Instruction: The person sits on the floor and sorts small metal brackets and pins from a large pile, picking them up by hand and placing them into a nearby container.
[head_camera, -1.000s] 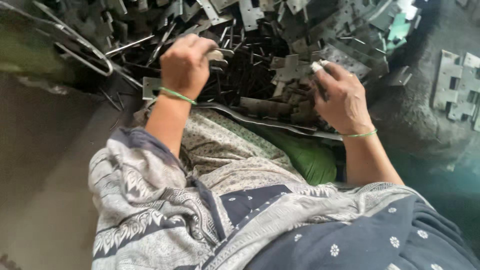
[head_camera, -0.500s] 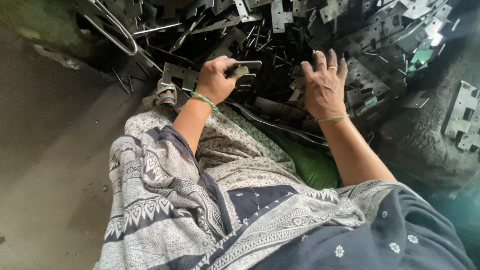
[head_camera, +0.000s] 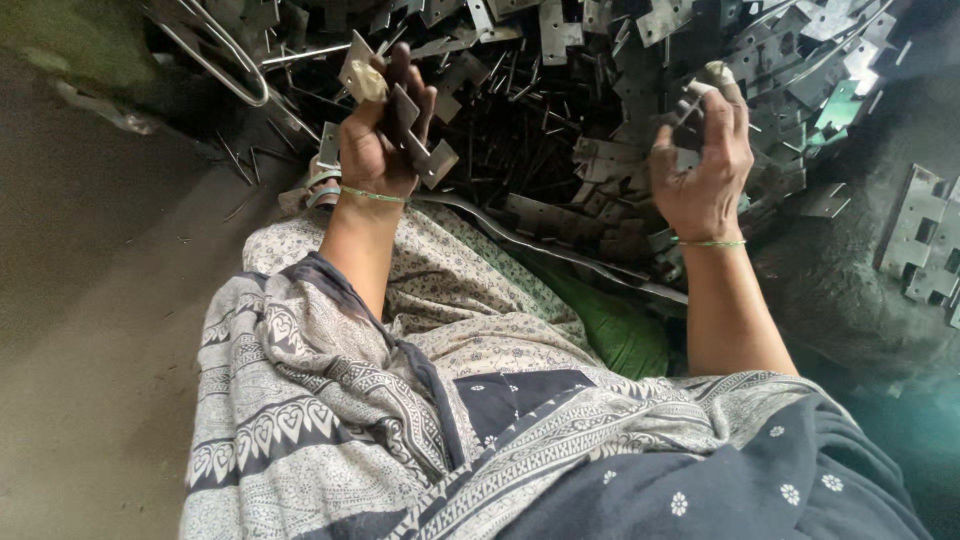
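Patterned cloth, grey and dark blue with white flowers (head_camera: 480, 430), covers the seated person's lap nearest the camera, with a fold of green fabric (head_camera: 620, 335) tucked at the knee. Beyond it the left hand (head_camera: 380, 130) is raised, its fingers (head_camera: 400, 85) clamped on a small stack of flat grey stamped metal plates with notched edges (head_camera: 410, 125); a pale wrap covers the thumb tip. A thin green thread circles each wrist. The right hand (head_camera: 700, 160) lies on the heap of loose grey metal plates and thin rods (head_camera: 570, 120), fingers curled round one or more pieces there; how firmly they grip I cannot tell.

By my reading this is the gathering step: plates picked from the heap and collected into the left-hand stack. The next move would call for freeing a single plate from the tangle without dragging its neighbours, then lining it up with the stack's edges.

No bin or tray shows; the pieces lie piled on the dark floor. A curved metal strip (head_camera: 560, 250) borders the heap's near edge, bent wire loops (head_camera: 215, 60) lie far left, and larger cut-out plates (head_camera: 925, 240) sit apart at the right.
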